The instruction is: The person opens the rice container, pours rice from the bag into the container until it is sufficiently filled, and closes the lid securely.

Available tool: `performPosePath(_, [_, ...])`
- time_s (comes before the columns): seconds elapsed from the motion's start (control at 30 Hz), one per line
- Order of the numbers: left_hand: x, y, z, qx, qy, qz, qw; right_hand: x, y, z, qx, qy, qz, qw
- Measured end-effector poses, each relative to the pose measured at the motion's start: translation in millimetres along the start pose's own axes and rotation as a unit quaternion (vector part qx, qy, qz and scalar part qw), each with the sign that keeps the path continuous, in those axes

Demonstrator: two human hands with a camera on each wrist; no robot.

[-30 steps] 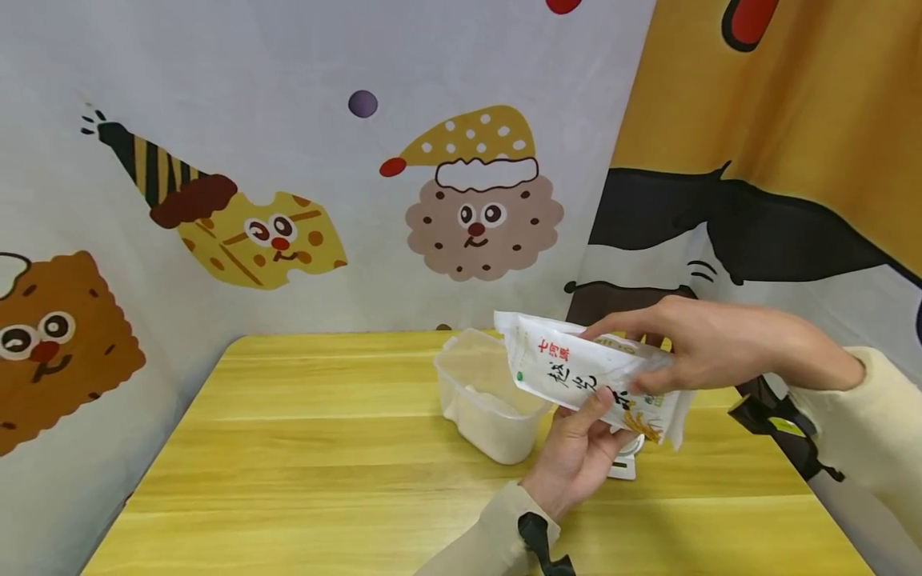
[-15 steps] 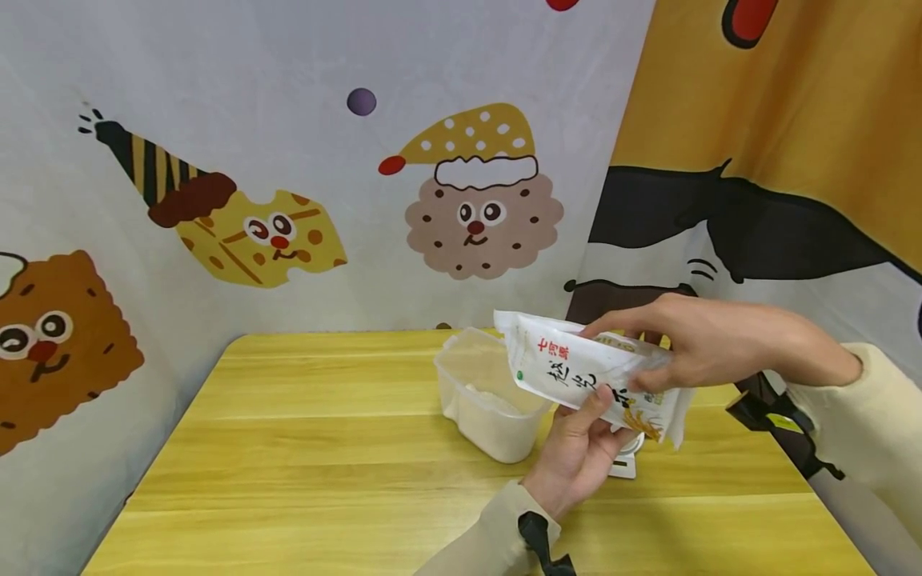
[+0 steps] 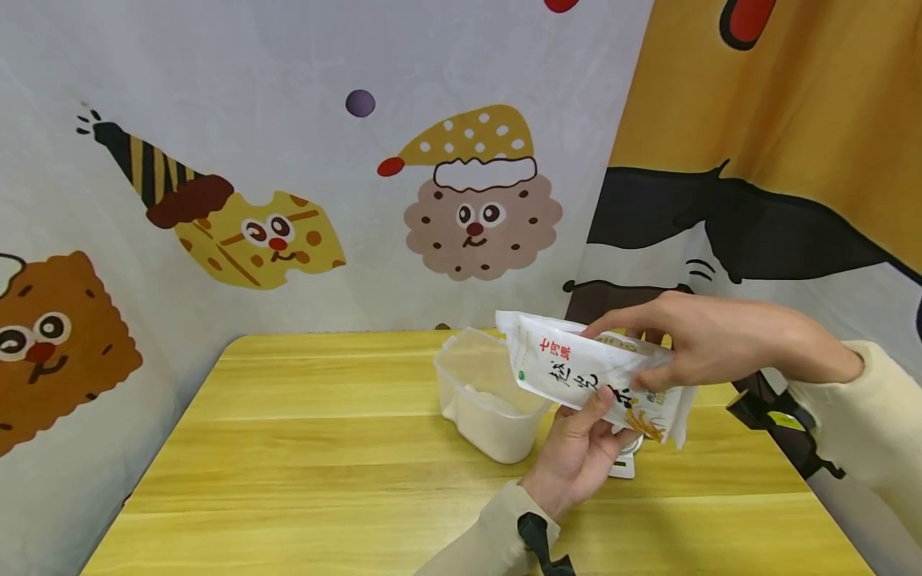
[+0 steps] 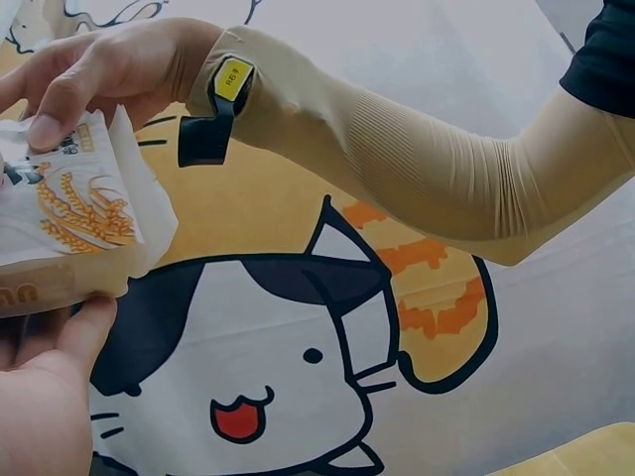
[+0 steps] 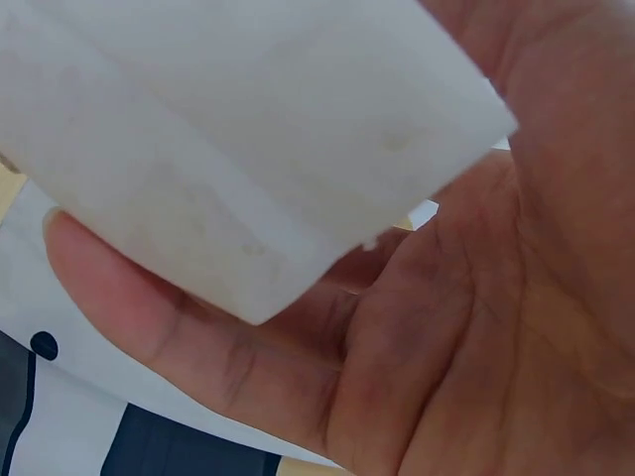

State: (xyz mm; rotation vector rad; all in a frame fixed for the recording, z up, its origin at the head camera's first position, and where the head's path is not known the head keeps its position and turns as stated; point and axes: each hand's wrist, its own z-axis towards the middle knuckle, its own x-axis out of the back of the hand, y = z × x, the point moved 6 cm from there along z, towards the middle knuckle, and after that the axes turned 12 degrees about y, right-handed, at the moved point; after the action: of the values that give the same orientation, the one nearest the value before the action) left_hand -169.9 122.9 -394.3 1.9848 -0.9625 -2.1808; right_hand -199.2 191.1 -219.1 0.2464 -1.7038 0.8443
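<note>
A white rice bag (image 3: 562,364), printed with dark characters and golden ears, is held tilted above the table, its left end over the edge of a clear plastic container (image 3: 461,376). White grains lie in the bottom of that container. From below, my left hand (image 3: 572,464) grips the bag, thumb on its printed front. My right hand (image 3: 691,344) holds it from above, thumb on the front and fingers over the top side. In the right wrist view, a white corner of the bag (image 5: 248,178) covers part of the fingers. Whether grains are leaving the bag cannot be made out.
A small white device (image 3: 623,466) with a dark display stands beneath the bag, mostly hidden by it and my left hand. The yellow wood-grain table (image 3: 302,448) ends at a cartoon-printed curtain (image 3: 288,96) at the back and sides.
</note>
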Motion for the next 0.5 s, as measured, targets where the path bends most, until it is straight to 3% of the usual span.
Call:
performPosePath(0.33, [-1.3,0.2,1.2,0.014,-0.026,-0.008,0.9995,3.5,-0.9,-2.2,0.004,-0.002,0.004,1.0])
performPosePath(0.5, [-2.1,1.5,1.7,0.015,-0.025,-0.01,0.9995,5.2,-0.6,-3.4,0.008,0.001,0.009,0.9999])
